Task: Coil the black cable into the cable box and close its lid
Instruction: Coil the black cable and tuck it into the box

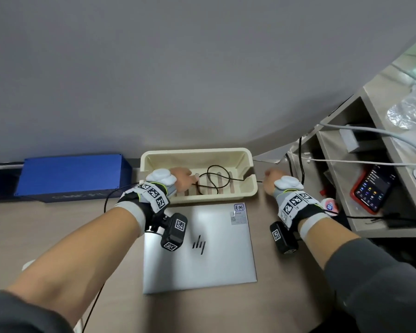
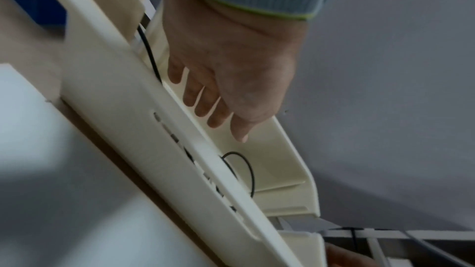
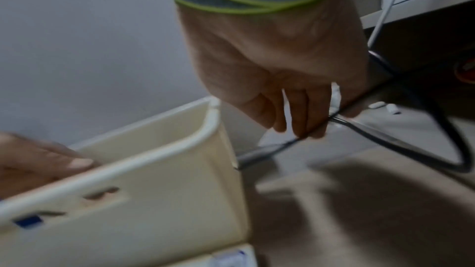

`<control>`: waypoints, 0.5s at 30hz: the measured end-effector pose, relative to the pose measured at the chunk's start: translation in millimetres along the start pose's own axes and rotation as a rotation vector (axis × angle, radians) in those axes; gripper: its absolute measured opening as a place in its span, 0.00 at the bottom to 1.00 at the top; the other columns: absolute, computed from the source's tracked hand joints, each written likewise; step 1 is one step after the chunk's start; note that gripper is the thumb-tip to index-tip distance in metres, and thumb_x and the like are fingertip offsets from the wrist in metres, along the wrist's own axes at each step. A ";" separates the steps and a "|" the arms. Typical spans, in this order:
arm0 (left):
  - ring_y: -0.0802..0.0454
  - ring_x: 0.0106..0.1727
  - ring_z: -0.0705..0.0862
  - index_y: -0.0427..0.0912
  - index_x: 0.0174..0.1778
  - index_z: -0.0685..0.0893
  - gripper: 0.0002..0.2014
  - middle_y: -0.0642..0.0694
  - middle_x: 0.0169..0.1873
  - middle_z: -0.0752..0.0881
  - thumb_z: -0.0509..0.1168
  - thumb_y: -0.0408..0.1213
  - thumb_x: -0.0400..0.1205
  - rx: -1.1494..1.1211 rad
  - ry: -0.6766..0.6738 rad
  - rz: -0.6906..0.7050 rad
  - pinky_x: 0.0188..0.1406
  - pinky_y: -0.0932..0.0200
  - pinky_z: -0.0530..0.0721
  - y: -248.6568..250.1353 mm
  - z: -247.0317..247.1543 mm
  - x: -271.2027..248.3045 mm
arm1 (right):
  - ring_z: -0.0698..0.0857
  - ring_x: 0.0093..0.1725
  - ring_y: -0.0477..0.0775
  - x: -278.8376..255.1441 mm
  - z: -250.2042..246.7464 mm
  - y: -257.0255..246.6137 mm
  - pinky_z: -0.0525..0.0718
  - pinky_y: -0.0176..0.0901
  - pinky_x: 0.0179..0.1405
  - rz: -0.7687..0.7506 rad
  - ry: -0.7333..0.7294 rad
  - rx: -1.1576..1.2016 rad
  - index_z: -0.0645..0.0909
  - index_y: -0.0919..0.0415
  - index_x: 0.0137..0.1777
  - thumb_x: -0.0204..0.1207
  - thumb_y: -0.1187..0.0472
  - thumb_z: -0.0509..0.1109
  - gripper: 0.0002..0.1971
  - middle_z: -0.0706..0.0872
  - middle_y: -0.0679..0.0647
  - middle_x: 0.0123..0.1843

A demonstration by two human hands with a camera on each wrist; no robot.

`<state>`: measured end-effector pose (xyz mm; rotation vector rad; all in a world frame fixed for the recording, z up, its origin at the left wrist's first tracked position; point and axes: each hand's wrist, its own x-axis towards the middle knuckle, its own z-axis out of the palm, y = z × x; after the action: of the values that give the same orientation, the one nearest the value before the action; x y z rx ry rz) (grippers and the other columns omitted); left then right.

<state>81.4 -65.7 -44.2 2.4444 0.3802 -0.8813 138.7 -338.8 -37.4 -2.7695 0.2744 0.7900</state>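
Note:
The cream cable box (image 1: pixel 195 151) stands open at the desk's back edge, with no lid in view. Loops of the black cable (image 1: pixel 215 167) lie on its slotted floor, and the cable leaves through the notch in the right end. My left hand (image 1: pixel 181 179) reaches down inside the box's left half. Its fingers (image 2: pixel 213 109) are fairly straight, next to the cable (image 2: pixel 250 172). Whether they touch it is hidden. My right hand (image 1: pixel 273 180) is just right of the box (image 3: pixel 154 200). It pinches the cable (image 3: pixel 277 147) between curled fingers (image 3: pixel 300 125).
A closed silver laptop (image 1: pixel 199 246) lies directly in front of the box. A blue metal case (image 1: pixel 70 174) sits to the left. On the right is a shelf unit (image 1: pixel 370 227) with a red-cased phone (image 1: pixel 370 188), white cables (image 1: pixel 346 162) and more black wires.

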 end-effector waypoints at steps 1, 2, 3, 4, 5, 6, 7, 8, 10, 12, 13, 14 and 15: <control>0.42 0.68 0.82 0.45 0.72 0.80 0.25 0.44 0.71 0.82 0.54 0.55 0.86 -0.065 0.044 0.029 0.67 0.53 0.75 -6.8 -5.1 -11.8 | 0.80 0.71 0.66 -7.9 -2.6 -6.3 0.76 0.49 0.69 -0.013 0.060 0.037 0.79 0.62 0.73 0.80 0.67 0.61 0.21 0.81 0.63 0.73; 0.43 0.64 0.84 0.47 0.68 0.82 0.21 0.45 0.67 0.85 0.56 0.54 0.85 -0.140 0.084 0.053 0.64 0.53 0.78 -12.3 -8.7 -24.7 | 0.79 0.71 0.66 -18.0 -3.7 -13.1 0.76 0.49 0.69 -0.042 0.144 0.099 0.80 0.60 0.71 0.80 0.67 0.60 0.20 0.82 0.62 0.72; 0.44 0.59 0.86 0.48 0.63 0.85 0.18 0.46 0.61 0.88 0.58 0.53 0.85 -0.203 0.138 0.086 0.59 0.54 0.80 -16.7 -9.6 -31.0 | 0.80 0.70 0.65 -27.5 -6.2 -16.5 0.77 0.50 0.68 -0.092 0.246 0.152 0.82 0.59 0.68 0.79 0.66 0.60 0.19 0.83 0.62 0.69; 0.45 0.54 0.88 0.47 0.58 0.86 0.16 0.46 0.54 0.90 0.59 0.52 0.84 -0.270 0.182 0.103 0.54 0.55 0.82 -21.7 -10.7 -40.7 | 0.81 0.66 0.64 -41.1 -8.0 -21.9 0.77 0.49 0.64 -0.146 0.319 0.201 0.84 0.58 0.64 0.78 0.65 0.60 0.17 0.86 0.61 0.65; 0.46 0.50 0.88 0.46 0.52 0.87 0.15 0.47 0.48 0.91 0.59 0.51 0.84 -0.339 0.230 0.116 0.50 0.55 0.82 -31.0 -10.1 -50.7 | 0.82 0.60 0.63 -56.0 -6.1 -28.0 0.78 0.47 0.58 -0.192 0.356 0.251 0.85 0.58 0.59 0.78 0.64 0.61 0.15 0.88 0.59 0.59; 0.47 0.46 0.88 0.45 0.48 0.87 0.15 0.48 0.42 0.91 0.60 0.50 0.84 -0.400 0.267 0.120 0.48 0.55 0.83 -39.3 -9.4 -61.0 | 0.83 0.53 0.61 -71.1 -3.1 -34.7 0.77 0.44 0.51 -0.237 0.348 0.308 0.85 0.58 0.55 0.78 0.63 0.61 0.12 0.89 0.56 0.52; 0.48 0.43 0.88 0.45 0.44 0.87 0.14 0.49 0.39 0.90 0.60 0.49 0.84 -0.457 0.312 0.114 0.47 0.54 0.84 -53.9 -6.2 -72.5 | 0.82 0.46 0.59 -89.5 3.0 -44.6 0.76 0.42 0.46 -0.300 0.308 0.340 0.85 0.57 0.51 0.78 0.61 0.62 0.10 0.89 0.54 0.45; 0.49 0.40 0.87 0.46 0.42 0.87 0.14 0.50 0.36 0.89 0.60 0.48 0.84 -0.509 0.356 0.094 0.46 0.54 0.84 -71.4 -2.9 -85.8 | 0.82 0.42 0.58 -107.6 12.3 -56.9 0.76 0.42 0.42 -0.362 0.256 0.377 0.86 0.57 0.48 0.78 0.60 0.63 0.09 0.89 0.54 0.41; 0.49 0.34 0.83 0.47 0.38 0.88 0.14 0.51 0.30 0.87 0.61 0.47 0.81 -0.628 0.432 0.039 0.43 0.53 0.83 -93.0 2.6 -95.7 | 0.84 0.37 0.56 -125.6 27.6 -75.7 0.81 0.45 0.41 -0.459 0.146 0.448 0.85 0.54 0.43 0.78 0.57 0.66 0.07 0.88 0.53 0.35; 0.49 0.31 0.80 0.47 0.33 0.87 0.14 0.51 0.26 0.85 0.61 0.47 0.79 -0.773 0.513 -0.070 0.40 0.54 0.79 -138.1 18.8 -122.9 | 0.84 0.32 0.51 -153.3 68.2 -105.2 0.83 0.44 0.40 -0.551 -0.064 0.409 0.83 0.51 0.39 0.77 0.57 0.66 0.07 0.87 0.49 0.30; 0.49 0.30 0.79 0.47 0.32 0.87 0.14 0.51 0.26 0.85 0.61 0.46 0.79 -0.825 0.547 -0.122 0.39 0.55 0.77 -152.6 26.2 -128.2 | 0.83 0.29 0.48 -161.3 80.8 -116.9 0.83 0.43 0.38 -0.557 -0.144 0.393 0.82 0.50 0.36 0.76 0.57 0.67 0.08 0.87 0.48 0.28; 0.49 0.31 0.79 0.48 0.30 0.86 0.13 0.49 0.26 0.85 0.62 0.44 0.78 -0.867 0.571 -0.198 0.39 0.56 0.76 -169.2 34.0 -137.2 | 0.81 0.27 0.47 -169.5 96.4 -129.6 0.83 0.44 0.38 -0.565 -0.223 0.383 0.81 0.50 0.33 0.75 0.58 0.67 0.09 0.86 0.47 0.26; 0.47 0.33 0.80 0.48 0.30 0.86 0.12 0.48 0.28 0.86 0.62 0.42 0.78 -0.909 0.590 -0.280 0.40 0.56 0.76 -193.1 44.8 -152.0 | 0.81 0.25 0.46 -181.4 118.3 -144.2 0.84 0.46 0.39 -0.592 -0.306 0.362 0.81 0.50 0.31 0.74 0.59 0.67 0.10 0.86 0.47 0.25</control>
<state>-136.2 57.0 -45.2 1.7370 1.0768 0.0080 -35.5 -147.5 -10.5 -2.1682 -0.4032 0.8723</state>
